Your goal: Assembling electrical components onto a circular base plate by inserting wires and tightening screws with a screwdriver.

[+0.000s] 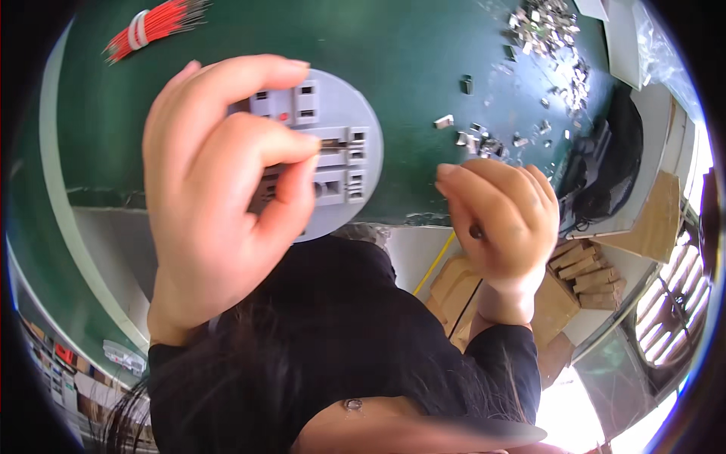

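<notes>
A round grey disc (366,113) with raised rectangular slots lies near the front edge of the green table. Over its left side is my left hand (219,159), thumb and index finger pinched at a slot that holds a small metal piece (331,145). Whatever may be between those fingertips is too small to name. A small red spot (283,117) shows on the disc. To the right, my right hand (507,216) is curled closed at the table edge. Something small and dark (476,231) shows inside its curled fingers; its kind cannot be made out.
Loose small metal clips (476,140) lie scattered beyond my right hand, with a larger pile (544,30) at the far right. A bundle of red wires (155,29) tied with a white band lies far left. A black bag (605,170) and cardboard pieces (590,272) are at right.
</notes>
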`<state>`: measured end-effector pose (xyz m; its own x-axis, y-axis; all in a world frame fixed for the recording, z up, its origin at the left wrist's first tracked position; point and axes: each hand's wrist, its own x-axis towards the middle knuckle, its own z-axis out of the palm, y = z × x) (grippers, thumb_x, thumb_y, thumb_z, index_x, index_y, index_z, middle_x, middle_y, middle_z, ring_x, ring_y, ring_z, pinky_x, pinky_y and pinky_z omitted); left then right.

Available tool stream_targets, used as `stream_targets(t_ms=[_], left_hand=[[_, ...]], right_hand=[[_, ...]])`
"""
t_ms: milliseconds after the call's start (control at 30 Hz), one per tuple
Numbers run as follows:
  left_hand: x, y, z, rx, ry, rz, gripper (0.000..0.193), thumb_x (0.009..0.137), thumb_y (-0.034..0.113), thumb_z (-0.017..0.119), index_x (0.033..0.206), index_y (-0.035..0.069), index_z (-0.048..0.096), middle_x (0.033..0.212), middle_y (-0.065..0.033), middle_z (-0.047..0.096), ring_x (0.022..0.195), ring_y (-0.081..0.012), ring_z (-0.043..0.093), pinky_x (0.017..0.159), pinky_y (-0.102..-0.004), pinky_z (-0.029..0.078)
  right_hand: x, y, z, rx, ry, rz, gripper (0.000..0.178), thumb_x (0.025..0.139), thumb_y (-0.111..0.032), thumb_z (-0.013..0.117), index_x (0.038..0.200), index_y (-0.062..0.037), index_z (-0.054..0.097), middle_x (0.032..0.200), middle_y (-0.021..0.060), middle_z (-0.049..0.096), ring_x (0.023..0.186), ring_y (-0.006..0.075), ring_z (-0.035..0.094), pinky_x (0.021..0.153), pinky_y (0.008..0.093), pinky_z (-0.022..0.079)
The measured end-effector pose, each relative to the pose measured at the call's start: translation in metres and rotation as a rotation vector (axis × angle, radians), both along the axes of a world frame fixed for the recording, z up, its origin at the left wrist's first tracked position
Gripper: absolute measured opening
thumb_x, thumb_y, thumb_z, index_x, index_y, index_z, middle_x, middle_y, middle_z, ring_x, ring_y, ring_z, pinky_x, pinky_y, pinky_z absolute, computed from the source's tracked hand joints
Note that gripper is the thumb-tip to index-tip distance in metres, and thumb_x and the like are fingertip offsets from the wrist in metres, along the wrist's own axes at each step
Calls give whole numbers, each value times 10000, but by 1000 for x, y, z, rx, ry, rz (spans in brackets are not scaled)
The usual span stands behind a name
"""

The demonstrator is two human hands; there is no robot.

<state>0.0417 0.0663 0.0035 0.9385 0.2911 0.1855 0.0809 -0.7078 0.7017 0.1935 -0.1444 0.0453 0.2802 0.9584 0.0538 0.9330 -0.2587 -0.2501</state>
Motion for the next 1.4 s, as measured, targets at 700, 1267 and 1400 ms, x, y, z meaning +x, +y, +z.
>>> stream_targets(t_ms=[700,1267,1400], left_hand=[[-3,-13,-10,17,-130,97,199,748,-42,725,881,65,623,1215,-113,653,1027,-283,621,1078,-510,392],[-5,-9,-11,2,-115,66,232,731,-38,720,881,89,597,1241,-114,641,1112,-311,624,1083,-539,371],[-6,-8,-11,5,-99,52,248,721,-33,723,893,94,597,1243,-117,640,1128,-319,623,1072,-535,379]], right_hand=[[-40,36,-13,354,334,-387,303,758,155,694,1002,-24,693,824,69,701,607,145,597,502,252,421],[-43,42,-24,373,516,-381,178,802,107,736,955,29,691,955,90,713,827,126,633,731,215,468],[-45,43,-21,345,593,-437,183,767,106,746,907,17,669,927,71,692,769,105,581,669,210,413]])
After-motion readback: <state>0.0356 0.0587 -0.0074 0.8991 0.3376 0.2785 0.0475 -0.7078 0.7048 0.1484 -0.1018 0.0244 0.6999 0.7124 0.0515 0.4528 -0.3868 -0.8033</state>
